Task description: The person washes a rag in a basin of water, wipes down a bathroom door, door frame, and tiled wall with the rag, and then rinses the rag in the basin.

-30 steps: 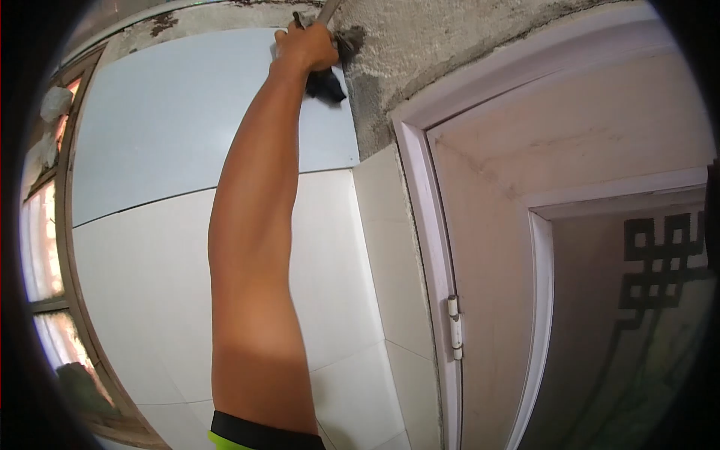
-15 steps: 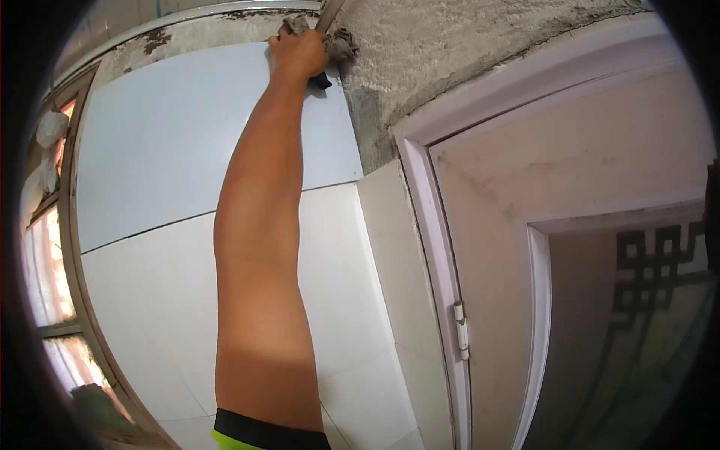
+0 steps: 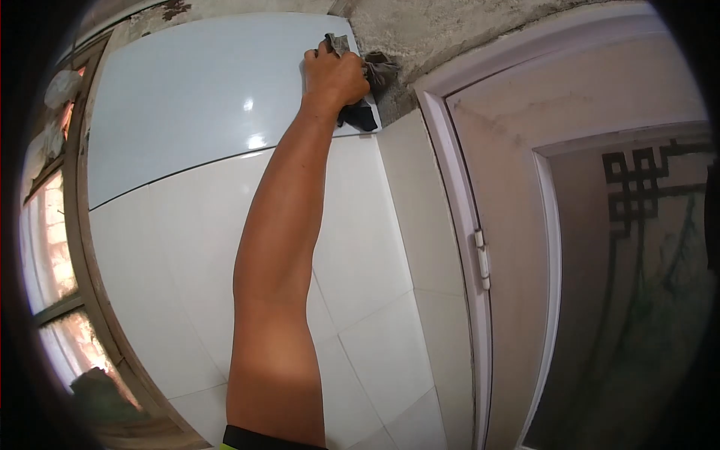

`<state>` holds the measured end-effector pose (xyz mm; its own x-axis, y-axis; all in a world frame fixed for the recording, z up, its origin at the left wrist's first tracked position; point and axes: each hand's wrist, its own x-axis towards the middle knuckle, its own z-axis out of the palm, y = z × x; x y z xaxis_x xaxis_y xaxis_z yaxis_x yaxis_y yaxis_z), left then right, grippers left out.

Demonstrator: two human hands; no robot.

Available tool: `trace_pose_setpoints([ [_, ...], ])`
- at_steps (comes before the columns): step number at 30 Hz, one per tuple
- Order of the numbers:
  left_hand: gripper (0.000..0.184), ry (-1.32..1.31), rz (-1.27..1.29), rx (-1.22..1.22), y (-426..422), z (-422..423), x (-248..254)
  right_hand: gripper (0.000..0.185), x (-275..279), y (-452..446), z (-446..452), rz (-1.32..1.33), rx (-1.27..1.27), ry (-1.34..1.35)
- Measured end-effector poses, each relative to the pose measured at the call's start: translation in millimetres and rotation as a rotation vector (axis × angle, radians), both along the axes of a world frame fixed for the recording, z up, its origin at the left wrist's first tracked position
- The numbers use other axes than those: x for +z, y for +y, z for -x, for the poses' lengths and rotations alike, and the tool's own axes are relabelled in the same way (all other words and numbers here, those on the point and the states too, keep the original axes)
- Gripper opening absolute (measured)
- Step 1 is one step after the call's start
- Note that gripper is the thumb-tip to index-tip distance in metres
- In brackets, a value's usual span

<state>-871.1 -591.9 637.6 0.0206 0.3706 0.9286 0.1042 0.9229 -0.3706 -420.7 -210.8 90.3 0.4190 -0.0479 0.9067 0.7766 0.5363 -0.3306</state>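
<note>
My right hand (image 3: 335,76) is closed on a crumpled grey and black cloth (image 3: 360,117), pressed against the lower right part of a glossy pale blue-white wall tile (image 3: 187,90). The cloth sticks out above, to the right of and below my fingers. Its black end lies by the tile's lower right corner, and its grey part reaches over the rough wall edge. My bare arm stretches up from the bottom of the view. My left hand is out of view.
White tiles (image 3: 180,255) cover the wall below. Rough bare cement (image 3: 450,34) lies at the upper right. On the right stand a pale door frame (image 3: 459,217) with a hinge (image 3: 481,259) and a dark patterned panel (image 3: 630,300). A wooden window frame (image 3: 79,225) runs down the left.
My right hand has moved with the cloth from near the tile's top edge down to its lower right corner. The camera view has shifted too.
</note>
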Motion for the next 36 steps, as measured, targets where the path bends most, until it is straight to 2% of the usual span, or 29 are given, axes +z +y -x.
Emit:
trace_pose_setpoints([
  [10,0.034,-0.061,0.135,-0.121,-23.5,-19.1,-93.1,0.056,-7.0,3.7,-10.3,-0.023,0.105,0.027],
  [14,0.032,-0.053,0.182,-0.159,-30.4,-19.6,-140.9,0.057,-8.9,-5.6,-14.3,-0.022,0.224,0.069],
  [16,0.032,-0.1,0.152,-0.272,-28.4,-7.3,-172.6,0.058,-11.1,-15.1,-22.1,0.101,0.269,0.041],
  [17,0.034,-0.159,0.166,-0.173,-26.1,-18.8,-187.6,0.045,25.2,-34.6,-10.8,-0.152,0.162,0.049],
  [18,0.034,-0.179,0.155,-0.161,-26.0,-20.5,-203.2,0.045,27.8,-42.4,-8.3,-0.158,0.178,0.029],
  [20,0.033,-0.173,0.124,-0.279,-26.5,-23.9,-239.6,0.043,29.0,-47.9,-6.4,-0.242,0.568,0.086],
  [22,0.035,-0.178,0.124,-0.267,-25.4,-33.5,-284.1,0.041,30.2,-67.7,2.3,-0.227,0.656,0.005],
  [24,0.036,-0.356,0.2,-0.254,-26.3,-37.9,-330.7,0.04,21.6,-63.7,9.1,-0.21,0.738,-0.075],
  [25,0.036,-0.324,0.231,-0.314,-30.3,-26.0,-363.4,0.039,14.5,-58.3,11.5,-0.286,0.808,-0.028],
  [26,0.024,-0.354,0.264,-0.328,-31.5,-29.3,-393.3,0.037,9.3,-54.5,12.7,-0.36,0.878,0.024],
  [27,0.024,-0.408,0.256,-0.332,-30.9,-43.9,-422.7,0.035,13.2,-61.3,12.8,-0.347,0.909,0.079],
  [28,0.022,-0.482,0.364,-0.337,-35.8,-40.6,-456.8,0.035,14.0,-61.8,10.5,-0.337,0.92,0.056],
  [30,0.017,-0.517,0.419,-0.381,-44.7,-45.6,-533.4,0.034,13.5,-59.7,5.4,-0.391,0.981,0.024],
  [31,0.02,-0.592,0.506,-0.317,-48.1,-65.3,-556.1,0.035,12.4,-58.2,3.6,-0.4,0.997,0.004],
  [32,0.024,-0.704,0.473,-0.271,-54.9,-84.1,-586.2,0.035,9.8,-55.7,-1.1,-0.396,1.004,-0.02],
  [33,0.023,-0.658,0.557,-0.242,-67.0,-86.6,-620.4,0.037,6.4,-52.1,-6.5,-0.368,1.043,-0.085],
  [35,0.021,-0.878,0.546,-0.21,-96.2,-119.2,-673.5,0.041,-2.6,-50.1,-18.1,-0.277,1.091,-0.189],
  [36,0.02,-0.964,0.501,-0.171,-114.5,-136.5,-698.8,0.041,-28.5,-21.2,-24.2,-0.281,1.103,-0.213],
])
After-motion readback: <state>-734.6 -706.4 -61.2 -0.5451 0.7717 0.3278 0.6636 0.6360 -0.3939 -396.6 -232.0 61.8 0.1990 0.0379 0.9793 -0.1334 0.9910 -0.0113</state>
